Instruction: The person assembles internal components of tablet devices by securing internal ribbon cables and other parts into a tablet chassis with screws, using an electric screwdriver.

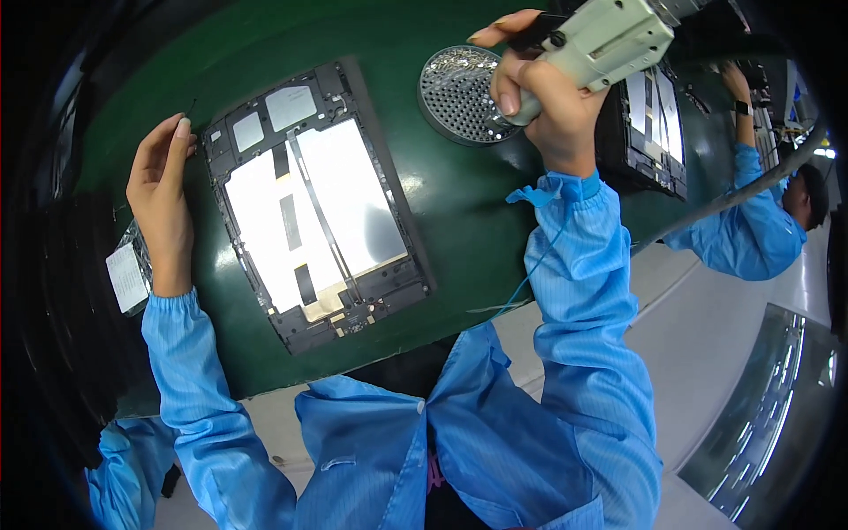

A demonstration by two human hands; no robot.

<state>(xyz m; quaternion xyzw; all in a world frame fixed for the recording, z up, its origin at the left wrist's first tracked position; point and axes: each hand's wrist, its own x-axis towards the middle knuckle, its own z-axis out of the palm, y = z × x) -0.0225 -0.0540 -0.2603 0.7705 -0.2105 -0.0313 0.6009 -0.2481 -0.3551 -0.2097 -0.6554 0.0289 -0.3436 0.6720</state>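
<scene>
An opened tablet (344,168), with silvery battery panels and a dark frame, lies on the green tabletop between my hands. My right hand (556,102) is wrapped round a pale grey-green electric screwdriver (609,44), whose nose slants down to the left. Under that nose is a round, perforated metal screw tray (455,97), with small shiny screws gathered at its far side. Left of the tablet's upper corner, my left hand (163,190) is closed in a pinch. A thin dark sliver shows at its fingertips, too small to name.
More opened tablets (649,132) are stacked at the right. A clear packet with a white label (128,276) lies beside my left wrist. Another person (751,221) in blue works at the far right, and another blue sleeve (132,468) shows at the lower left.
</scene>
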